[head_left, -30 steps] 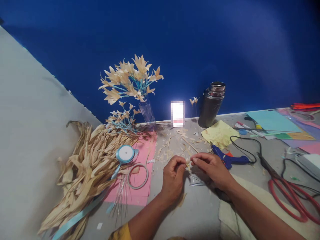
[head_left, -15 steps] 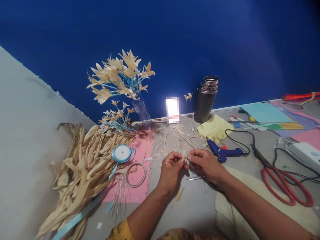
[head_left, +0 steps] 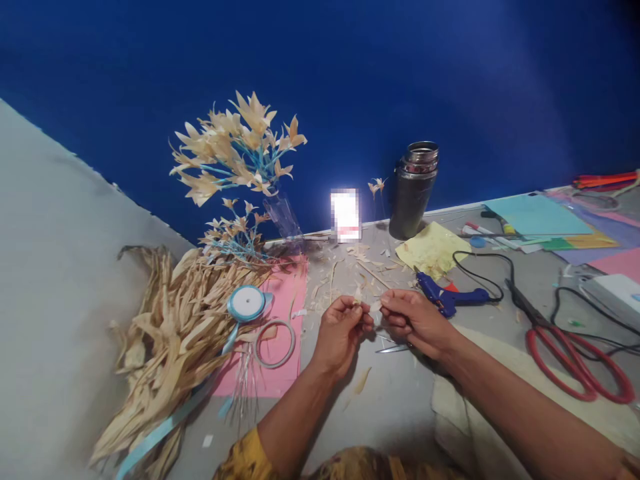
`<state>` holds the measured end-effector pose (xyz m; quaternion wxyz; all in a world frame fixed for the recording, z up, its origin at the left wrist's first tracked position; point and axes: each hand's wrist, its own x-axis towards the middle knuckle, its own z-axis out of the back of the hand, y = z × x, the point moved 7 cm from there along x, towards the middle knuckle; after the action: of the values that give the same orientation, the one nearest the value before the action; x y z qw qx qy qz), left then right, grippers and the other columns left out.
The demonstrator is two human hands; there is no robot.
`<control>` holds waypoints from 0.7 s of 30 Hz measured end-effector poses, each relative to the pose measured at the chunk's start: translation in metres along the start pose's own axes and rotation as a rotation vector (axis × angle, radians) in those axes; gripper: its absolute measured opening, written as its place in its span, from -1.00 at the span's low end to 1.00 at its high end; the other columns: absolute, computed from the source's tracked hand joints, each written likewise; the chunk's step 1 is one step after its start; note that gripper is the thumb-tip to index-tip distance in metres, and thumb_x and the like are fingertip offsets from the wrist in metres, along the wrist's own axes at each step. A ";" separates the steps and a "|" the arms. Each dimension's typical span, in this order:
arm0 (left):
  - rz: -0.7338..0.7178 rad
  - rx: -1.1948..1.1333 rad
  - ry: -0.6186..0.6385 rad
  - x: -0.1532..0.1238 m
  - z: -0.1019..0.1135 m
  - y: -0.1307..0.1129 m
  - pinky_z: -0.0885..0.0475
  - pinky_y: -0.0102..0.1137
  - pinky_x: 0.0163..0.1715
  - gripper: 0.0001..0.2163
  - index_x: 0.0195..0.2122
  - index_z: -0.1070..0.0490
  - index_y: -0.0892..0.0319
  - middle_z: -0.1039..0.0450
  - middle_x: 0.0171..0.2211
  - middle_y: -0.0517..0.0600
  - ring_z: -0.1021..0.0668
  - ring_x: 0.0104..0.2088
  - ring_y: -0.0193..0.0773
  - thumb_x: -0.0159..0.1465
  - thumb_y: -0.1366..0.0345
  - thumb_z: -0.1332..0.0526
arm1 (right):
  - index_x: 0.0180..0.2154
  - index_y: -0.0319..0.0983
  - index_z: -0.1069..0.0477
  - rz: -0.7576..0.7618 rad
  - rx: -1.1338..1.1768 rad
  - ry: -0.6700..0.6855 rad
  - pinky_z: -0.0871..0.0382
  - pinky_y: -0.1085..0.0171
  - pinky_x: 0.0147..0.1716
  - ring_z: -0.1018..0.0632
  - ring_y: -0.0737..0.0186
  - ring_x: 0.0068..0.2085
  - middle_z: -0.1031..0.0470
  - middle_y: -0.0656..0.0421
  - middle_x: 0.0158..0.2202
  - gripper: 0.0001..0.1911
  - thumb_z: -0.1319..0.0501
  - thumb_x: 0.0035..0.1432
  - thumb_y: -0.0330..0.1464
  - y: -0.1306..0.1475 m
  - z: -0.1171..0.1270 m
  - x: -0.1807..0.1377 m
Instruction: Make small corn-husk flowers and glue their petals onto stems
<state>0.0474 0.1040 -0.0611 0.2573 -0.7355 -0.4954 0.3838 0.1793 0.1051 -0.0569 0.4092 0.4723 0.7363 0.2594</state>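
Observation:
Over the middle of the grey table [head_left: 395, 413], my left hand [head_left: 340, 333] and my right hand [head_left: 415, 323] meet fingertip to fingertip. Both pinch a small tan husk piece [head_left: 367, 305] between thumb and fingers. Small silver scissors [head_left: 395, 347] lie on the table just under my right hand. A blue glue gun [head_left: 447, 298] rests right behind my right hand, with its black cord trailing to the right. Loose husk scraps [head_left: 350, 280] are scattered just beyond the hands.
A heap of dried husks [head_left: 170, 333] fills the left. Blue ribbon spool [head_left: 247, 303] and tape ring [head_left: 274, 343] sit on pink paper [head_left: 280, 373]. Husk flowers in a vase [head_left: 240, 160], a steel flask [head_left: 415, 190], yellow paper [head_left: 433, 250], red scissors [head_left: 575, 357] and coloured sheets [head_left: 545, 223] surround.
The view has shifted slightly, so everything sits a little higher and to the left. My hands stay together on the small husk piece, with the fingers working it a little.

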 end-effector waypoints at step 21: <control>-0.180 0.188 -0.083 0.040 -0.034 -0.023 -0.51 -0.40 -0.31 -0.75 -0.40 -0.44 0.20 -0.48 -0.45 -0.09 -0.64 -0.38 -0.27 0.03 0.28 -0.49 | -0.17 -0.19 -0.57 0.580 -1.482 -0.458 -0.42 0.11 -0.20 -0.58 0.00 -0.19 -0.62 0.05 -0.19 -0.74 -0.14 0.21 -0.32 0.099 0.080 -0.052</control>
<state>0.0717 0.1493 -0.0366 0.3377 -0.6444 -0.5315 0.4338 0.3059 0.0988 -0.0045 0.6711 0.2926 0.1216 0.6702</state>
